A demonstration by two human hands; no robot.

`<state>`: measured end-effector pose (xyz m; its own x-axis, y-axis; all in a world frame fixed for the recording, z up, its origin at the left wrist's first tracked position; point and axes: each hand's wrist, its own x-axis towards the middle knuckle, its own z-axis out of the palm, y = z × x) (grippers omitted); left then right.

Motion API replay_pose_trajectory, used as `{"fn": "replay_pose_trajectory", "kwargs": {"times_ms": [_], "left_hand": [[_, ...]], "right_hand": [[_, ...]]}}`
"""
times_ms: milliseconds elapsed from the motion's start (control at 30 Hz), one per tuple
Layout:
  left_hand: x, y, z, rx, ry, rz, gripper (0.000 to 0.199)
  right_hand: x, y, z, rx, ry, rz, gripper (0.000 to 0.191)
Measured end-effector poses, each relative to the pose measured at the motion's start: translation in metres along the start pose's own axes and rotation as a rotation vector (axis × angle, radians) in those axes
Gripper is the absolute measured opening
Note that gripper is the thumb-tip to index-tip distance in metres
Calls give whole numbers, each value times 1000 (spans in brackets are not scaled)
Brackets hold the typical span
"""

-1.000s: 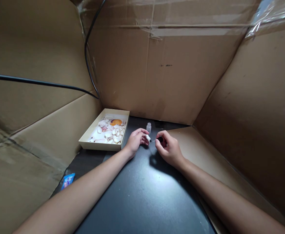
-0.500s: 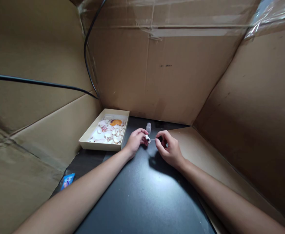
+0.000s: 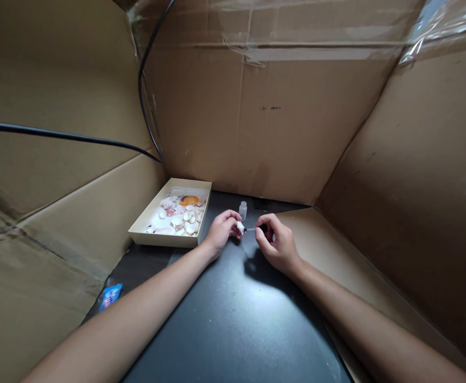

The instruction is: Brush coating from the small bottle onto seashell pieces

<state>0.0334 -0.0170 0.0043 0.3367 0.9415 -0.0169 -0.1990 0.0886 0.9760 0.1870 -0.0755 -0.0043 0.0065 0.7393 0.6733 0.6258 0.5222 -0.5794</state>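
Between the fingertips of my left hand (image 3: 222,233) is a small white seashell (image 3: 240,227) with a dark patch near its right end. My right hand (image 3: 277,242) pinches the black cap (image 3: 263,227) of a thin applicator brush (image 3: 250,229), whose pale stem points left. The tip of the stem is at or very near the shell; contact is too small to tell. Just behind my left fingertips stands a small clear glass bottle (image 3: 243,210), upright and uncapped.
A cream tray (image 3: 165,240) at the left holds several white shells and an orange one (image 3: 189,200). A blue packet (image 3: 110,296) lies by my left forearm. Cardboard walls (image 3: 281,133) surround the dark table (image 3: 225,319), and a black cable (image 3: 77,137) crosses at upper left.
My right hand and the brush have shifted very slightly right. The shell in my left hand has turned a little, and its dark patch shows less.
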Motion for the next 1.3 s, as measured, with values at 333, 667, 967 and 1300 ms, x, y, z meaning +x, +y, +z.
{"fn": "replay_pose_trajectory", "kwargs": {"times_ms": [333,667,967,1300], "left_hand": [[1,-1,0,-2,3,10,10],[0,-1,0,6,-6,25,8],[-2,1,1,27,-9,42,5],[1,-4,1,87,13,86,16]], "right_hand": [[0,-1,-1,-3,-25,10,8],[0,1,1,-18,-42,26,8],[0,1,0,-24,-30,12,7],[0,2,0,-26,-29,34,8]]}}
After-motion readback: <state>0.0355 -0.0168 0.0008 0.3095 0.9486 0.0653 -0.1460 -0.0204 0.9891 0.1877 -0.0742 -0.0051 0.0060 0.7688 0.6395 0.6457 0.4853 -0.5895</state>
